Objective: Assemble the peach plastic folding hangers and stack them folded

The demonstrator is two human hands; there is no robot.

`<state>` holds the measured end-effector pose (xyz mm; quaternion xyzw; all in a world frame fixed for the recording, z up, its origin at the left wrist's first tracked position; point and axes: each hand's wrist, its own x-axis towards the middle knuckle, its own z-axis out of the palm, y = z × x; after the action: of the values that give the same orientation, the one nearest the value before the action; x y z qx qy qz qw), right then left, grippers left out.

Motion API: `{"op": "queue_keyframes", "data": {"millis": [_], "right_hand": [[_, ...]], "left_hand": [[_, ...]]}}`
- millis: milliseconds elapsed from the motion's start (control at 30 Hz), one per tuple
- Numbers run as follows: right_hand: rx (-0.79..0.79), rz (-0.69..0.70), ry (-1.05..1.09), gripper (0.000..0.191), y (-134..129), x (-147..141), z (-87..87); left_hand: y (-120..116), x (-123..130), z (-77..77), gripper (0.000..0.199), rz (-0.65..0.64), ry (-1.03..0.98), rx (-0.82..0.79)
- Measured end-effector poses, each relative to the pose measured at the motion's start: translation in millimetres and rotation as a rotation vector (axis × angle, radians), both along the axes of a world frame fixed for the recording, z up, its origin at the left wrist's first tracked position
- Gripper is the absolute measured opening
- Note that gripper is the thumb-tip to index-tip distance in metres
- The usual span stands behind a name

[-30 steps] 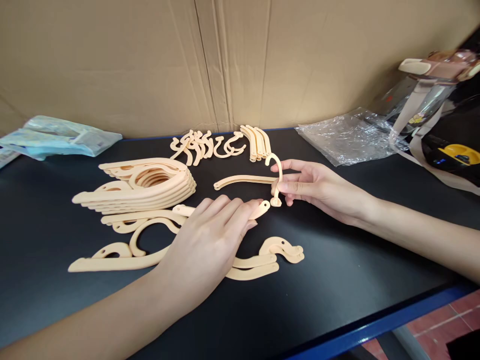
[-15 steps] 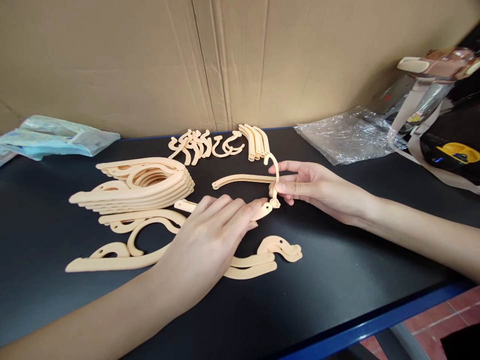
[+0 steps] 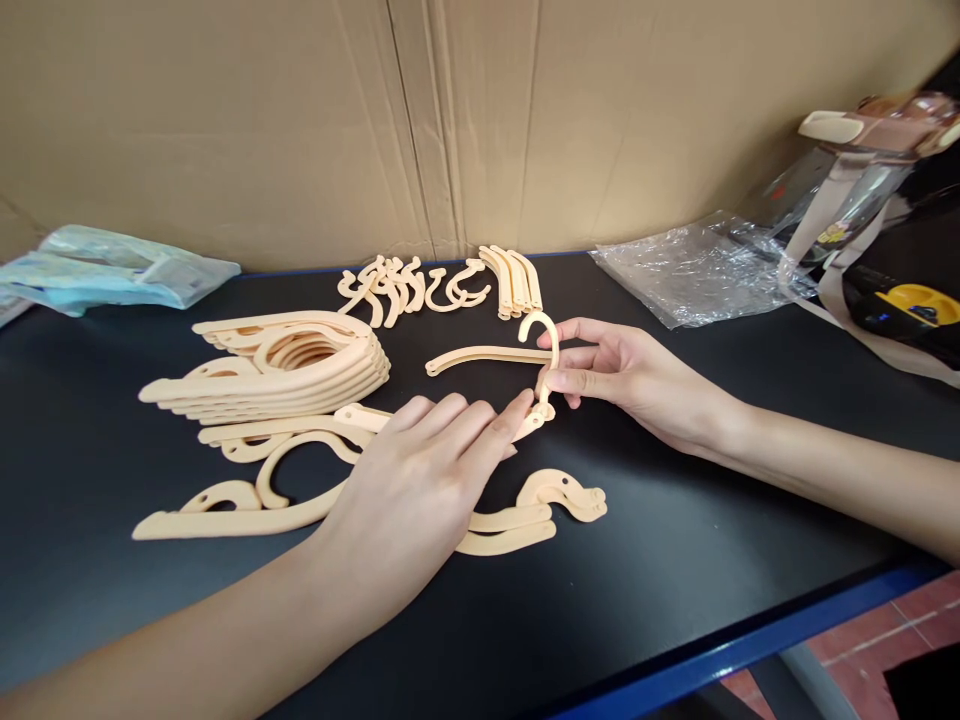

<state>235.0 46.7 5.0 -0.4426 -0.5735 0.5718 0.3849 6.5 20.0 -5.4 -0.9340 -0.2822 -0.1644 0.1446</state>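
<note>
There's the left hand (image 3: 420,480), reaching in palm-down from the near left, fingers curled round a cream arm piece (image 3: 529,425); its end meets the hook (image 3: 553,350), pinched upright by the right hand (image 3: 611,370), angled in from the right.

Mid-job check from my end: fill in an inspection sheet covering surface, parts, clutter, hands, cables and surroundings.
Surface: black table, blue edge.
Parts: stack of nested pale pieces on the left; bundle of curved bars at the back; long grooved bar reaching behind the right fingers, whether held unclear.
Clutter: blue plastic packet back left; clear plastic bag back right.
Hands: left hand on a flat pale piece; right hand holding a hook, its base at that piece's end.
Cables: nothing seen.
Surroundings: cardboard behind; strapped bottle right; red tiles lower right.
</note>
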Motion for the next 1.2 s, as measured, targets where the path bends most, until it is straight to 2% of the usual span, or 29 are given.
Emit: {"op": "queue_keyframes", "data": {"millis": [267,467,600,700,767,833,933,1000,1100,1167,1200], "right_hand": [[0.053,-0.023,-0.037,0.039,-5,-4,-0.4],[0.163,-0.015,-0.089,0.039,-11,-6,2.9],[0.293,0.014,-0.142,0.029,-12,-3,5.0],[0.483,0.0,-0.274,0.021,-8,2,2.7],[0.659,0.032,-0.465,0.024,-2,6,0.3],[0.798,0.131,-0.661,0.027,5,10,-1.7],[0.905,0.225,-0.837,0.026,11,13,-2.2],[0.962,0.16,-0.913,0.023,11,14,-1.4],[1.007,0.039,-0.985,0.025,10,16,-1.6],[1.006,0.044,-1.01,0.036,9,17,-3.8],[0.996,0.068,-1.015,0.039,9,16,-5.1]], "left_hand": [[1,2,0.6,0.041,0.0,0.021,0.022],[0,1,-1.0,0.042,-0.003,0.026,0.045],[-2,2,2.0,0.035,0.028,-0.023,0.065],[-6,1,12.6,0.029,0.101,-0.185,0.011],[-10,0,21.6,0.027,0.169,-0.311,-0.149],[-12,-2,28.7,0.027,0.2,-0.421,-0.398],[-14,-6,31.0,0.03,0.136,-0.613,-0.759],[-14,-10,27.4,0.035,0.095,-0.708,-0.967],[-12,-17,20.3,0.04,0.112,-0.754,-1.249],[-9,-19,18.4,0.038,0.145,-0.762,-1.378],[-8,-19,18.8,0.035,0.154,-0.757,-1.392]]}}
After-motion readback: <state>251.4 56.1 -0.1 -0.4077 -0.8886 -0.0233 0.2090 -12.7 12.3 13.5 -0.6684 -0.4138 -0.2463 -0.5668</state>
